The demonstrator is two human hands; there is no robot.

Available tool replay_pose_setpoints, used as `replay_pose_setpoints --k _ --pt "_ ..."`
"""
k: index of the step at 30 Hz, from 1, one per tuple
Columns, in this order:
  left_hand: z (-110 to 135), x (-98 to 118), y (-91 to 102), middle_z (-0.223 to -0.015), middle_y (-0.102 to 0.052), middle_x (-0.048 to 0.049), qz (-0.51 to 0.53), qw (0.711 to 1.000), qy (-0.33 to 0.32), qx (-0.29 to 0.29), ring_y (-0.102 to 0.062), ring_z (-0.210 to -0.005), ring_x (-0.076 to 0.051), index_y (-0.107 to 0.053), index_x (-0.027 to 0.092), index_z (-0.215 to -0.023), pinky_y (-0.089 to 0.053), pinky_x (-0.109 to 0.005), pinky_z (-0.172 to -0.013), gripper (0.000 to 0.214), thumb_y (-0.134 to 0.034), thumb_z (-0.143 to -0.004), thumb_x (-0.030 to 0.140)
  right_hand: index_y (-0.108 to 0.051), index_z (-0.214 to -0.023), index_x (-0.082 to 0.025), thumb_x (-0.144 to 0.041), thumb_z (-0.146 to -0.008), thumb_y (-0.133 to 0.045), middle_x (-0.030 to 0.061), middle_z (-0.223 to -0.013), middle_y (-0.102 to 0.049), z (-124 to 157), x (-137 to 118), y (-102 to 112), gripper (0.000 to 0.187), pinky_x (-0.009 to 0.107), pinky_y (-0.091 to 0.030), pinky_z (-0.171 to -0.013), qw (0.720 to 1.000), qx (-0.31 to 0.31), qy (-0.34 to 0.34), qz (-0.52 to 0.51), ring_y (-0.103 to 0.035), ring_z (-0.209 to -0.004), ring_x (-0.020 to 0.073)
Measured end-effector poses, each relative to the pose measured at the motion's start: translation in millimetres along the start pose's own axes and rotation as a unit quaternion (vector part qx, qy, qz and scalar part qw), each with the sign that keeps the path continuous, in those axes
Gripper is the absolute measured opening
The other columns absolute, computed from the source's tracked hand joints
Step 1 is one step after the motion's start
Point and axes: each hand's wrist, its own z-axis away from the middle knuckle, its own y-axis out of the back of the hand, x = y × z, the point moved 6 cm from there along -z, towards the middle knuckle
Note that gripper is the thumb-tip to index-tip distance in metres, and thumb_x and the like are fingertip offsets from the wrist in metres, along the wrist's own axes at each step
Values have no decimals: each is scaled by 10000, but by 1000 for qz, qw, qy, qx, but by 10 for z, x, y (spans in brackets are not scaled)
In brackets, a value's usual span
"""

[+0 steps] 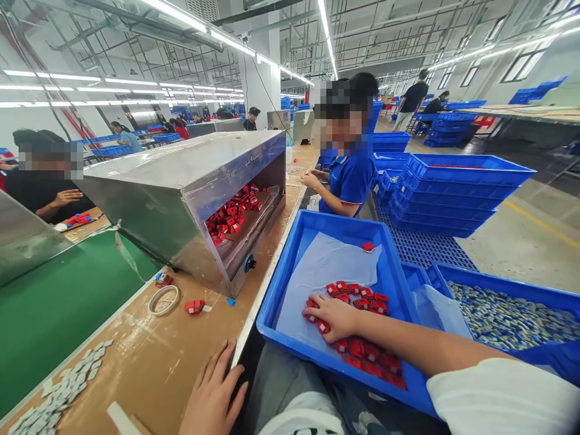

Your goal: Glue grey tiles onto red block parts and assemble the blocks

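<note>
My right hand (333,316) reaches across into a blue plastic bin (290,275) on my lap side. Its fingers are curled over several small red parts (362,326) lying on a pale sheet in the bin. My left hand (212,396) rests flat on the brown worktable's near edge, fingers stretched out, holding nothing. One more red part (368,246) lies alone at the bin's far end. A single red part (194,307) lies on the table beside a roll of tape (164,299).
A steel box-shaped machine (181,193) with red parts inside stands on the table by a green conveyor belt (58,302). Grey pieces (58,386) lie at the table's near left. A second bin of grey pieces (507,314) sits right. A co-worker in blue (348,181) sits ahead; stacked blue crates (453,193) beyond.
</note>
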Motion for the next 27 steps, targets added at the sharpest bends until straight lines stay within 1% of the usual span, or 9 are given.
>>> replay_pose_setpoints --k 2,5,7,12,15,18,22,25,27 --pt "13 -7 -15 -1527 -648 -92 8 1000 6 1 -664 -1347 -311 -744 280 -1092 -641 -469 -1025 161 -626 -1005 347 -588 -1552 -274 -380 -667 -835 216 -1541 -469 -6 -5 -20 924 556 -530 -1014 1000 2 13 -6 -602 -1237 425" --pt "24 -10 -26 -1534 -644 -79 19 1000 18 0 -653 -1360 -304 -741 285 -1097 -634 -460 -1036 154 -636 -1003 347 -588 -1551 -266 -377 -661 -817 226 -1558 -456 4 -21 -48 926 555 -539 -978 1000 2 -10 -2 -581 -1241 440" --pt "24 -9 -22 -1538 -641 -78 25 999 24 3 -647 -1367 -305 -737 286 -1096 -635 -464 -1032 148 -637 -1002 340 -577 -1562 -267 -378 -675 -799 220 -1574 -450 21 -36 -56 921 550 -538 -986 1000 5 -26 -1 -574 -1250 436" --pt "18 -1 -14 -1527 -644 -87 17 1000 15 2 -652 -1359 -308 -731 286 -1094 -643 -470 -1020 143 -638 -991 317 -568 -1569 -292 -387 -702 -782 184 -1580 -446 18 29 -94 898 508 -533 -1025 998 22 -58 -29 -587 -1252 398" --pt "21 6 -14 -1543 -630 -97 16 1000 16 -1 -646 -1369 -313 -732 281 -1100 -638 -474 -1028 151 -630 -991 300 -610 -1512 -300 -360 -662 -799 151 -1528 -486 -27 56 -131 873 464 -534 -1026 997 23 -48 -49 -610 -1217 364" --pt "32 23 -17 -1568 -610 -103 22 999 31 -10 -627 -1397 -313 -732 267 -1092 -619 -471 -1068 150 -627 -984 273 -619 -1494 -294 -306 -640 -788 149 -1495 -507 -56 67 -133 870 445 -541 -1026 996 30 -48 -71 -639 -1204 355" --pt "45 48 -21 -1569 -606 -97 32 997 55 -35 -603 -1427 -323 -727 268 -1086 -605 -497 -1100 146 -650 -964 241 -586 -1516 -287 -304 -688 -730 145 -1535 -490 -66 213 -119 840 439 -556 -1057 983 52 -101 -142 -685 -1197 332" --pt "49 61 -21 -1586 -592 -92 42 995 64 -56 -592 -1440 -327 -724 273 -1102 -601 -517 -1106 156 -658 -965 237 -538 -1554 -264 -308 -736 -683 136 -1540 -498 -101 347 -132 832 408 -537 -1116 968 68 -127 -206 -670 -1274 309" --pt "50 67 -23 -1602 -578 -91 45 994 72 -69 -575 -1460 -326 -724 270 -1105 -589 -533 -1124 154 -659 -969 234 -490 -1606 -248 -285 -730 -679 148 -1536 -503 -142 367 -155 896 408 -542 -1106 971 60 -129 -194 -663 -1296 319"
